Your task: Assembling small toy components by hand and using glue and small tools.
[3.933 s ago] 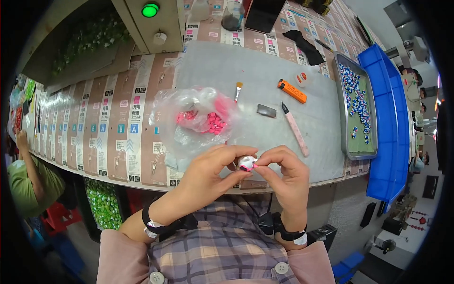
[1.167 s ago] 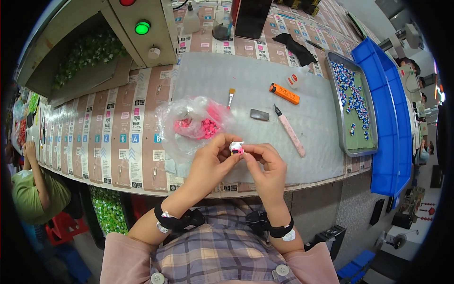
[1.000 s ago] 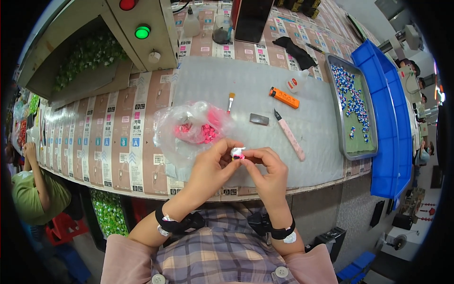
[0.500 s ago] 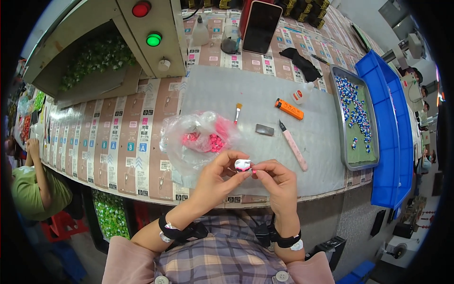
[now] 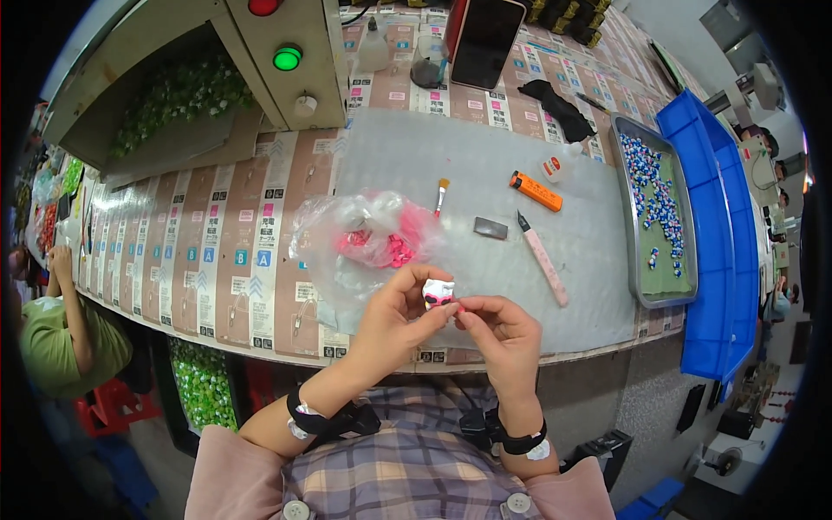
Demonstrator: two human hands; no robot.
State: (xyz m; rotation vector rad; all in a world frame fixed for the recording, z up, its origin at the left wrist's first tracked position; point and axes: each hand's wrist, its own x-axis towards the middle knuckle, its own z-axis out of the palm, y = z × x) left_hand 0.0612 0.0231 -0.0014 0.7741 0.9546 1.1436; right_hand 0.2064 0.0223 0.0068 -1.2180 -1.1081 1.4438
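Note:
Between the thumb and fingers of my left hand (image 5: 392, 322) is a small white figurine (image 5: 438, 290) with ears and a pink-and-black, glasses-like band. My right hand (image 5: 504, 334) is closed in a pinch against its right side, on a tiny pink piece (image 5: 460, 306) mostly hidden by the fingertips. Just beyond my left hand lies a crumpled clear plastic bag (image 5: 316, 234) with several pink pieces (image 5: 399, 252) in it. A small brush (image 5: 441, 198) rests beside the bag. To its right are a dark grey block (image 5: 490, 228) and a pink-handled craft knife (image 5: 542, 258).
An orange box cutter (image 5: 536, 191) and a small glue bottle (image 5: 562, 163) lie farther back. At right, a metal tray (image 5: 628, 221) holds many small blue-and-white pieces, beside blue bins (image 5: 715, 260). A machine housing (image 5: 286, 65) stands at far left; a phone (image 5: 488, 43) leans at the back.
The figurine has turned so its pink-and-black band shows more, and it sits slightly higher and to the left. Both hands keep hold; the whole view has shifted a little.

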